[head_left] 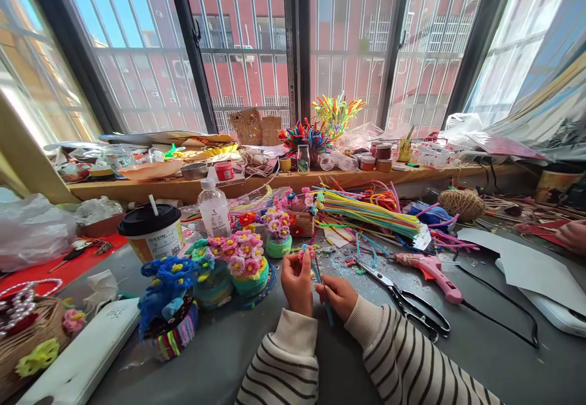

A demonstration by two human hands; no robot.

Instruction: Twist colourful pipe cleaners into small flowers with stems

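Observation:
My left hand [297, 284] is closed on a small pink and blue pipe-cleaner flower [307, 251], held upright near the middle of the table. Just to its right, my right hand [339, 296] pinches a blue pipe cleaner [317, 272] that runs down from the flower between both hands. A thin dark strand also shows by the right fingertips; what it is, I cannot make out. Left of my hands stand a pot of pink flowers [245, 257] and a pot of blue flowers [167, 295]. Scissors [405, 300] lie open to the right.
A pink glue gun [433, 274] with a black cord lies at right, beyond the scissors. A pipe-cleaner bundle [375, 213] is behind my hands. A lidded cup [153, 234] and a bottle [214, 210] stand at left. Another person's hand [572, 235] shows at the right edge.

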